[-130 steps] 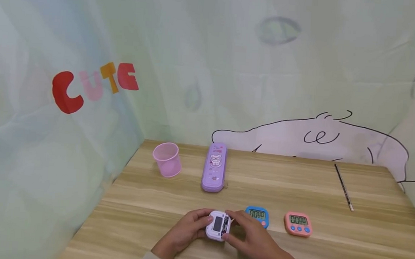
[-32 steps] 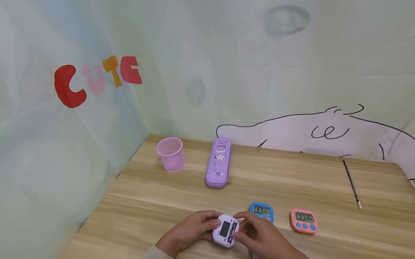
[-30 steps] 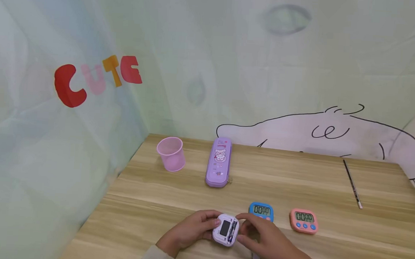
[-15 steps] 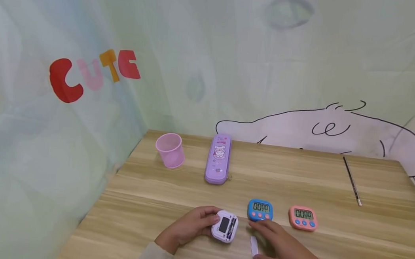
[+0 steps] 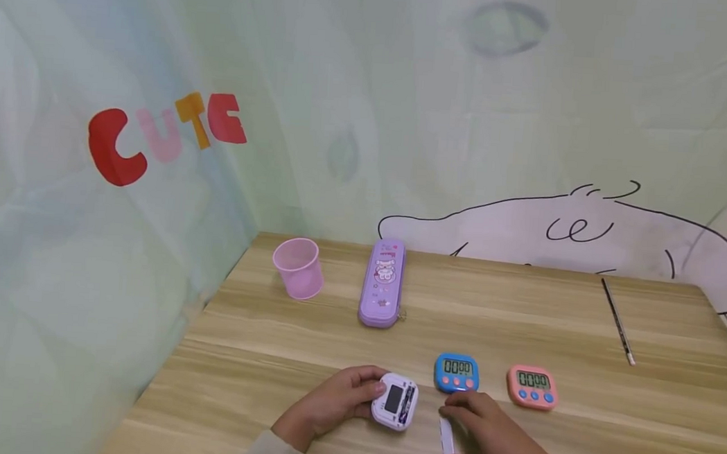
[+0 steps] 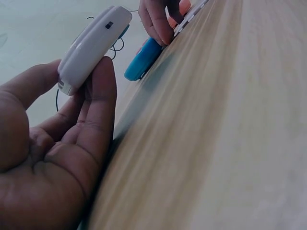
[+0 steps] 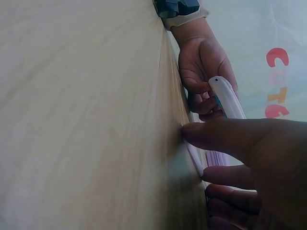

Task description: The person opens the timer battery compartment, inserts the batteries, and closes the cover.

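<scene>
My left hand (image 5: pixel 342 401) pinches a white digital timer (image 5: pixel 394 401), thumb on one face and fingers behind, raised off the table in the left wrist view. The timer's back faces up, and its uncovered battery slot (image 5: pixel 406 404) has a battery in it. To the right, my right hand (image 5: pixel 493 433) holds a slim white battery cover (image 5: pixel 446 437) by its two ends, thumb at the near end and a fingertip at the far end. In the right wrist view the cover (image 7: pixel 194 158) lies low along the tabletop between thumb and forefinger.
A blue timer (image 5: pixel 457 373) lies just beyond my right hand, with a pink timer (image 5: pixel 532 388) to its right. Farther back on the wooden table (image 5: pixel 496 304) are a pink cup (image 5: pixel 300 270), a purple pencil case (image 5: pixel 382 284) and a pencil (image 5: pixel 617 322).
My right hand has left the white timer's battery slot, moved right and down, and taken hold of the battery cover on the table. My left hand still holds the timer.
</scene>
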Demonstrator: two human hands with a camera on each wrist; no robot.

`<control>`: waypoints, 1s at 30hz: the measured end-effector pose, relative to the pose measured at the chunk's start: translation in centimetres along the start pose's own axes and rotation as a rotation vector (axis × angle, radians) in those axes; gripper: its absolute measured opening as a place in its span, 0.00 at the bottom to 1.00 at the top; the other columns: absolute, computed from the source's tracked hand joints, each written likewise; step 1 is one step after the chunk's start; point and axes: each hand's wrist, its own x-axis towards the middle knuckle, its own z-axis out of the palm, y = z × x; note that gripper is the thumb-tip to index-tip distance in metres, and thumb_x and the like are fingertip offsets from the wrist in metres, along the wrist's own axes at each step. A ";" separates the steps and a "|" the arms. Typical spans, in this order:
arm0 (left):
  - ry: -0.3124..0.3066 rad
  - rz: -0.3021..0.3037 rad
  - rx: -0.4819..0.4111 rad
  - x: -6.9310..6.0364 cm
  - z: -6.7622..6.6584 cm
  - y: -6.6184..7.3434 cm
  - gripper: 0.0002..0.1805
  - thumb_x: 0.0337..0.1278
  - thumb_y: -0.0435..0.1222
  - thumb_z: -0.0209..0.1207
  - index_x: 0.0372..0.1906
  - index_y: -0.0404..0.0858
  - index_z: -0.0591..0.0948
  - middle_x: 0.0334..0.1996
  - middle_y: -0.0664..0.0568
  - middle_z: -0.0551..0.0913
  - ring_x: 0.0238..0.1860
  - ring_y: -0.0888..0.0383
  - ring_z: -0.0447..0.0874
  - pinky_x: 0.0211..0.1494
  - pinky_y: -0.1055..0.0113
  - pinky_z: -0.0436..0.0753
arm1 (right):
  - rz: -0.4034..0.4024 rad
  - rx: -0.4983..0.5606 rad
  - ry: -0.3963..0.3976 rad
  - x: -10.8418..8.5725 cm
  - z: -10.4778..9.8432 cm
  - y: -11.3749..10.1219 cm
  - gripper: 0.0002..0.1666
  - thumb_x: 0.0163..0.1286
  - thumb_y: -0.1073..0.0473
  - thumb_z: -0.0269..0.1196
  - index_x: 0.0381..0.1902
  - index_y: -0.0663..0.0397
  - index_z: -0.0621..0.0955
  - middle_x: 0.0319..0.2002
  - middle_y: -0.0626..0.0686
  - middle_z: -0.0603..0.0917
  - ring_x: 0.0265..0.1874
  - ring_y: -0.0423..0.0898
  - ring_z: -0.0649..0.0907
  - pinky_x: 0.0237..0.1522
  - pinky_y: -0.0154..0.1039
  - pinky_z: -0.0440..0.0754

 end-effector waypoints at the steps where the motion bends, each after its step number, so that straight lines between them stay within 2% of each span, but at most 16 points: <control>1: -0.002 -0.001 -0.001 0.0 0.0 0.0 0.26 0.70 0.35 0.54 0.63 0.19 0.66 0.52 0.37 0.80 0.46 0.54 0.83 0.52 0.60 0.84 | -0.008 -0.002 0.013 0.0 0.0 0.0 0.31 0.58 0.42 0.71 0.57 0.44 0.79 0.57 0.38 0.73 0.54 0.38 0.72 0.55 0.41 0.79; 4: -0.006 -0.002 0.000 0.1 -0.1 0.1 0.26 0.70 0.35 0.54 0.62 0.19 0.66 0.52 0.38 0.80 0.46 0.54 0.83 0.52 0.61 0.84 | -0.025 -0.004 0.045 0.1 0.1 0.0 0.29 0.56 0.44 0.72 0.54 0.43 0.79 0.56 0.37 0.74 0.53 0.38 0.72 0.54 0.40 0.80; 9: 0.005 -0.020 -0.001 0.2 -0.2 0.2 0.26 0.69 0.35 0.55 0.62 0.20 0.68 0.52 0.38 0.80 0.46 0.53 0.83 0.51 0.61 0.84 | -0.024 0.017 0.055 0.2 0.1 -0.1 0.27 0.52 0.48 0.75 0.50 0.42 0.79 0.53 0.38 0.74 0.51 0.39 0.72 0.50 0.39 0.80; 14: 0.010 -0.023 0.004 0.2 -0.2 0.1 0.26 0.69 0.36 0.55 0.62 0.20 0.67 0.52 0.38 0.80 0.46 0.53 0.83 0.52 0.60 0.84 | 0.053 0.073 -0.040 0.4 0.1 0.0 0.27 0.50 0.46 0.75 0.48 0.39 0.78 0.48 0.35 0.71 0.45 0.38 0.69 0.43 0.34 0.77; 19: 0.003 -0.012 0.008 0.1 -0.1 -0.1 0.26 0.69 0.35 0.55 0.62 0.19 0.67 0.52 0.38 0.80 0.47 0.53 0.83 0.52 0.60 0.84 | 0.120 0.116 -0.136 0.6 -0.2 -0.2 0.28 0.51 0.44 0.74 0.49 0.40 0.77 0.46 0.36 0.71 0.44 0.38 0.70 0.45 0.36 0.78; 26: -0.005 0.000 0.003 0.2 -0.1 0.0 0.26 0.69 0.35 0.54 0.62 0.19 0.67 0.52 0.39 0.80 0.47 0.54 0.83 0.52 0.60 0.84 | 0.134 0.172 -0.151 0.9 -0.1 -1.1 0.28 0.54 0.49 0.73 0.52 0.44 0.76 0.46 0.39 0.73 0.44 0.36 0.72 0.48 0.37 0.80; 30: -0.016 0.008 0.000 0.2 -0.2 -0.1 0.26 0.70 0.35 0.54 0.62 0.19 0.66 0.52 0.40 0.80 0.47 0.54 0.83 0.52 0.60 0.84 | 0.173 0.273 -0.168 0.9 0.1 -1.2 0.28 0.57 0.48 0.72 0.54 0.45 0.75 0.45 0.39 0.73 0.41 0.34 0.73 0.44 0.35 0.81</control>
